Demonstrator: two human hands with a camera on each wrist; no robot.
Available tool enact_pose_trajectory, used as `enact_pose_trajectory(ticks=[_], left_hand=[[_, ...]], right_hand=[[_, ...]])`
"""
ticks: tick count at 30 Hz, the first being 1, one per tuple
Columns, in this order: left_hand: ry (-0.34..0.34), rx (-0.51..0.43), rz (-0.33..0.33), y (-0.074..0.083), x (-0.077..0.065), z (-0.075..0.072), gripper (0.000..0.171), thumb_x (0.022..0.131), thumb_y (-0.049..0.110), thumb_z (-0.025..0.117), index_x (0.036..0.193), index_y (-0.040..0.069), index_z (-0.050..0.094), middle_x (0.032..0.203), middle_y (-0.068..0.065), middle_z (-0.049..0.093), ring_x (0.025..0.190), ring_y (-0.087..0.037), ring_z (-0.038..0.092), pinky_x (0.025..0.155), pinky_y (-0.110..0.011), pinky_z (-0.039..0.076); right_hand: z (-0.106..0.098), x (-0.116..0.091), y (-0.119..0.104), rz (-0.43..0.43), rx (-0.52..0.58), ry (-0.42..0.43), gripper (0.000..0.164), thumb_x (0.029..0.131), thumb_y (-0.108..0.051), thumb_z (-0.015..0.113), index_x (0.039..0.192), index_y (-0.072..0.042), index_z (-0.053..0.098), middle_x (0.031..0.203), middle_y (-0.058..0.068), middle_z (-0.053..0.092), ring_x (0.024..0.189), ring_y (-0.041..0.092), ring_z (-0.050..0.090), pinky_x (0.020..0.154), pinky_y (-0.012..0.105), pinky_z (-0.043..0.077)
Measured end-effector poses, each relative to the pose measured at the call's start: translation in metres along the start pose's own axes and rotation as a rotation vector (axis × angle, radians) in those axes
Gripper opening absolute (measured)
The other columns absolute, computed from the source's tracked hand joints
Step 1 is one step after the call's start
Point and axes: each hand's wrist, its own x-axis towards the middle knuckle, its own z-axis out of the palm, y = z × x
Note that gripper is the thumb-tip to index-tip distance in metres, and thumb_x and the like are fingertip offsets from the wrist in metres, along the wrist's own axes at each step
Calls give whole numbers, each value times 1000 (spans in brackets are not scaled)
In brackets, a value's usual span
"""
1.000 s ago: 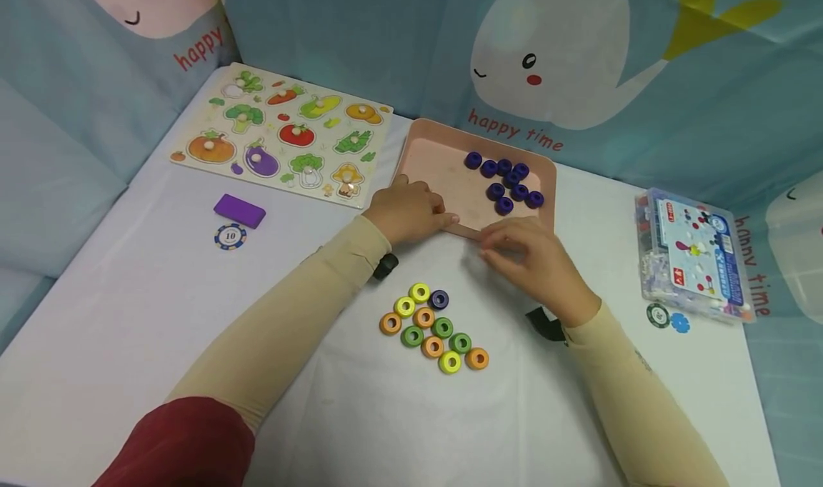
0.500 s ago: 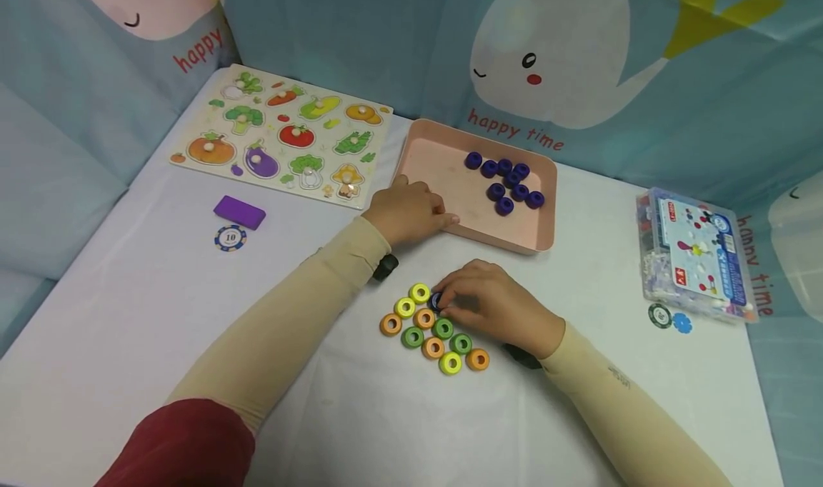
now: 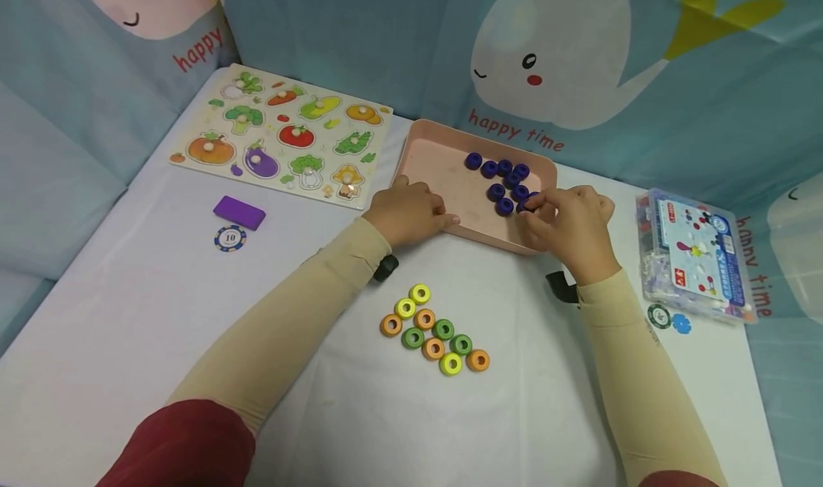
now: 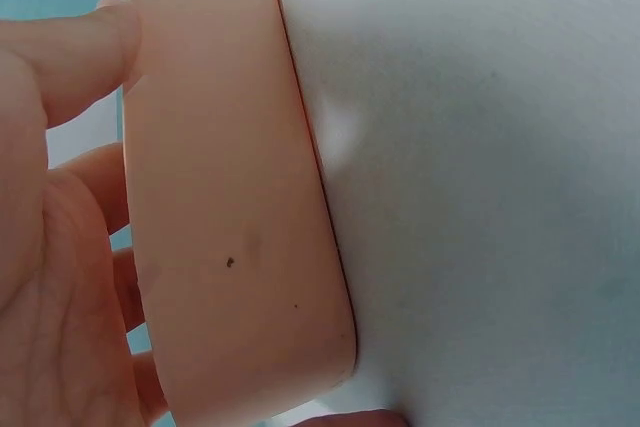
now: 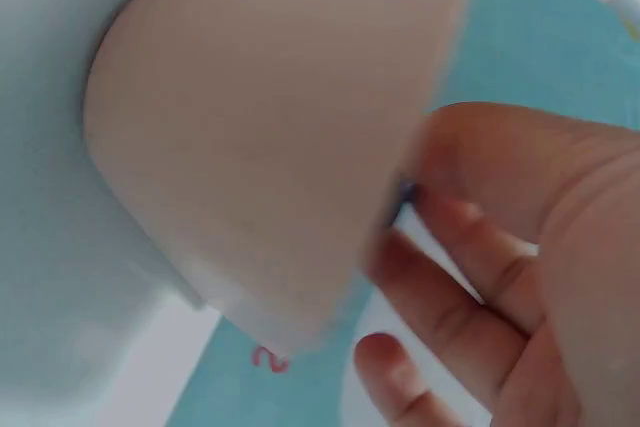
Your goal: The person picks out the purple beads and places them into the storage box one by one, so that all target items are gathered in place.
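Observation:
My left hand [image 3: 408, 212] grips the front left corner of a shallow pink tray [image 3: 466, 236], its thumb [image 4: 95, 52] along the rim. Over the tray's front right corner, my right hand [image 3: 575, 230] pinches a dark blue bead with thumb and fingertips. Only a sliver of that blue bead [image 5: 402, 203] shows between the fingers in the right wrist view; the rest is hidden. Several more dark blue beads [image 3: 504, 167] lie in the right half of the tray. In front of it, orange, green and yellow ring-shaped beads [image 3: 434, 348] sit grouped on the white cloth.
A vegetable peg puzzle board [image 3: 289, 136] lies left of the tray. Before it are a purple block [image 3: 239, 212] and a 10 chip [image 3: 230, 238]. At right stands a clear plastic box [image 3: 697, 255] beside a dark chip [image 3: 659, 315] and a blue flower-shaped piece [image 3: 681, 323].
My right hand went from the tray to the bead group, took the dark blue bead there and carried it back to the tray's right corner. My left hand stayed on the tray.

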Motion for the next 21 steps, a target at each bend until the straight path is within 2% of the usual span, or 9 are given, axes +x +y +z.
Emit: enact_pose_trajectory(ticks=[1,4,10,17,21], left_hand=[[0,0,0,0,0,0,53,99,64,43,125,25,68,123,0,62,101,-22,42,78,-42,50],[2,-1,-4,0,0,2,53,99,64,43,125,25,68,123,0,62,101,-22,41,77,-41,50],[10,-5,5,1,0,4,54,99,65,43,125,26,68,123,0,62,101,-21,41,76,-41,49],[5,-25,-16,-1,-1,5,55,99,65,42,128,26,67,128,-1,61,102,-22,41,78,-42,49],[-9,-37,-17,-2,-3,5,55,99,64,42,130,25,67,133,-1,60,105,-22,42,81,-43,50]], right_hand=[[2,3,3,12,-21,-2,14,87,-26,78,95,-14,76,72,9,67,101,33,48,96,59,17],[10,10,8,24,-71,-26,16,89,-27,76,96,-13,78,81,10,73,108,37,48,98,61,16],[19,13,11,42,-122,-35,17,90,-28,76,97,-12,78,89,11,76,114,39,47,102,64,13],[24,13,13,58,-74,-30,21,90,-31,76,99,-13,77,94,9,75,115,38,49,101,62,15],[23,10,11,80,-8,47,26,92,-36,72,100,-11,72,104,11,71,120,39,46,101,61,18]])
